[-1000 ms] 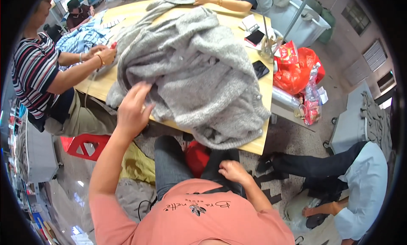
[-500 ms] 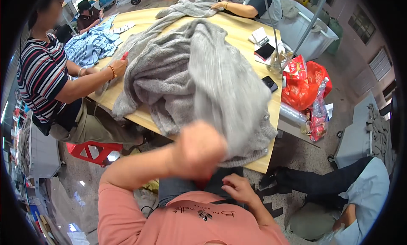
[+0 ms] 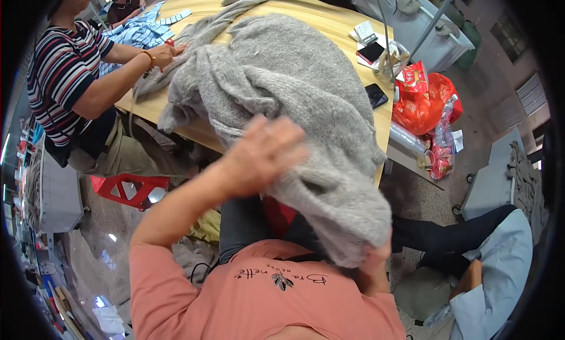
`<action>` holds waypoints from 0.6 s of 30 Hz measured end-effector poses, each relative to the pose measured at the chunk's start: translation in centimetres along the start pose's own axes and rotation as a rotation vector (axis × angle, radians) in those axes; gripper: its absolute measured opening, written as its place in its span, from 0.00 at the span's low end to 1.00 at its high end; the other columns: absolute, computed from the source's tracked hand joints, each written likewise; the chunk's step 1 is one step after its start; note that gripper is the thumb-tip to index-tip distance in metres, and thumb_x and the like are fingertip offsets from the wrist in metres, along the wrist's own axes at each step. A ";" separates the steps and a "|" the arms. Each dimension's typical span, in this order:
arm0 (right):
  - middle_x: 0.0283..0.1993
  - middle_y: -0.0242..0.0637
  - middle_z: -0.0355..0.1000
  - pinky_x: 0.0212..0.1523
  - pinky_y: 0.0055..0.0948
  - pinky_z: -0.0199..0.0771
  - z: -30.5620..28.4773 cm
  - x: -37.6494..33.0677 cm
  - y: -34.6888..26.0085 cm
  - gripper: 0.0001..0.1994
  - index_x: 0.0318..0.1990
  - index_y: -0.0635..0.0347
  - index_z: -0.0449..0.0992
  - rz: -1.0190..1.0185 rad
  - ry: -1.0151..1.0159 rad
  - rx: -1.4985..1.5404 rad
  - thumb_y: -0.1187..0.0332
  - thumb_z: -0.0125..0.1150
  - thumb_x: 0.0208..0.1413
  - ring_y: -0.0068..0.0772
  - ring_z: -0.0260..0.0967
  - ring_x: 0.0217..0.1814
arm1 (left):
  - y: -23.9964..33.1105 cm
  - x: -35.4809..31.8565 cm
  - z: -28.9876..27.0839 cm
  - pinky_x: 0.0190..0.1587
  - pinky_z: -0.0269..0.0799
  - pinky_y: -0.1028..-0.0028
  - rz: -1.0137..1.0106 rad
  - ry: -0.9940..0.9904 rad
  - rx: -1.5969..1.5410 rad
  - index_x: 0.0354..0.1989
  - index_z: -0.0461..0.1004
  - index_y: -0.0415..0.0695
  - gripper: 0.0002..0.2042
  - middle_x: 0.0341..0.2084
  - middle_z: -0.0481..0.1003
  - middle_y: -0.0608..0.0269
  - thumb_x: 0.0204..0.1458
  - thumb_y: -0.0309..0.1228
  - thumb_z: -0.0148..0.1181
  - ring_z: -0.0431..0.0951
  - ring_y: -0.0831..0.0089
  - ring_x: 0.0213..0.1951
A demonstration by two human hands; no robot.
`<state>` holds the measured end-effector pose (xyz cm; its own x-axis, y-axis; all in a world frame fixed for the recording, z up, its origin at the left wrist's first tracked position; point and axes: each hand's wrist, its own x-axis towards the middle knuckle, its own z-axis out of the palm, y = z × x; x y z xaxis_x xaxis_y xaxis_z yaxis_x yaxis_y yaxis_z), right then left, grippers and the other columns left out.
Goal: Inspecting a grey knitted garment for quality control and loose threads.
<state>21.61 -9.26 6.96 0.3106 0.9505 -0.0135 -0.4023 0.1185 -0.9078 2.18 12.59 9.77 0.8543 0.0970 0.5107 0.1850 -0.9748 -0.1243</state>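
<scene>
A big, bunched grey knit garment (image 3: 306, 75) covers much of the wooden table, and one end of it hangs over the near edge toward my lap. My right hand (image 3: 376, 254) grips that hanging end at the lower right, its fingers partly hidden by the cloth. Blurred by motion, my left hand (image 3: 268, 154) is over the near left side of the garment with its fingers stretched out. I cannot tell whether it touches the knit.
At the left, a co-worker's hand (image 3: 165, 54) holds a small red tool near grey cloth. Blue striped cloth (image 3: 141, 34) lies beyond. Phones, including a dark one (image 3: 375, 95), sit at the table's right edge, beside red bags (image 3: 426, 104). Another person's leg (image 3: 453, 228) is at lower right.
My right hand has gone from beside my lap to gripping the garment's end. The knit has been pulled toward me and turned over. My left hand has opened from a closed shape and moved slightly up.
</scene>
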 end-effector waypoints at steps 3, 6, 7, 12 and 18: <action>0.52 0.50 0.61 0.56 0.37 0.58 -1.9 -0.7 -1.5 0.42 0.55 0.72 0.55 -0.042 -0.050 0.083 0.55 0.59 0.30 0.46 0.60 0.54 | -6.1 -1.4 0.0 0.50 0.51 0.55 -0.335 -0.133 0.257 0.48 0.62 0.49 0.27 0.48 0.61 0.57 0.33 0.30 0.58 0.57 0.60 0.54; 0.47 0.51 0.65 0.48 0.35 0.64 -1.7 -1.4 -2.0 0.35 0.48 0.74 0.62 -0.077 0.129 0.261 0.58 0.60 0.30 0.45 0.64 0.49 | -7.8 -3.0 0.3 0.34 0.63 0.66 -0.622 -0.203 -0.015 0.38 0.68 0.43 0.18 0.28 0.72 0.59 0.34 0.29 0.59 0.71 0.64 0.33; 0.41 0.52 0.69 0.41 0.33 0.71 -1.6 -1.6 -2.2 0.26 0.41 0.75 0.70 -0.100 0.341 0.377 0.63 0.60 0.33 0.44 0.69 0.43 | -7.0 -3.3 0.5 0.28 0.65 0.70 -0.722 -0.274 -0.183 0.32 0.71 0.41 0.12 0.21 0.73 0.60 0.36 0.29 0.58 0.73 0.67 0.25; 0.39 0.47 0.70 0.41 0.30 0.69 -3.0 -1.2 -2.5 0.23 0.40 0.73 0.69 -0.086 0.259 0.074 0.67 0.58 0.34 0.38 0.69 0.41 | 1.9 -3.5 -12.1 0.19 0.60 0.78 -0.203 -0.498 -1.320 0.19 0.67 0.37 0.09 0.13 0.67 0.62 0.42 0.31 0.54 0.68 0.79 0.19; 0.36 0.39 0.71 0.41 0.26 0.67 -5.9 1.0 -3.2 0.19 0.40 0.70 0.69 -0.046 -0.010 -0.406 0.71 0.55 0.35 0.30 0.69 0.39 | 5.2 -6.9 -13.5 0.21 0.60 0.78 -0.909 0.016 -1.088 0.19 0.70 0.35 0.08 0.14 0.70 0.63 0.33 0.28 0.57 0.68 0.77 0.18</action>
<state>28.31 -10.35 7.38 0.3108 0.9499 0.0337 -0.0143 0.0401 -0.9991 -9.33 4.12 17.11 0.6351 0.7696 0.0665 0.1920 -0.2407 0.9514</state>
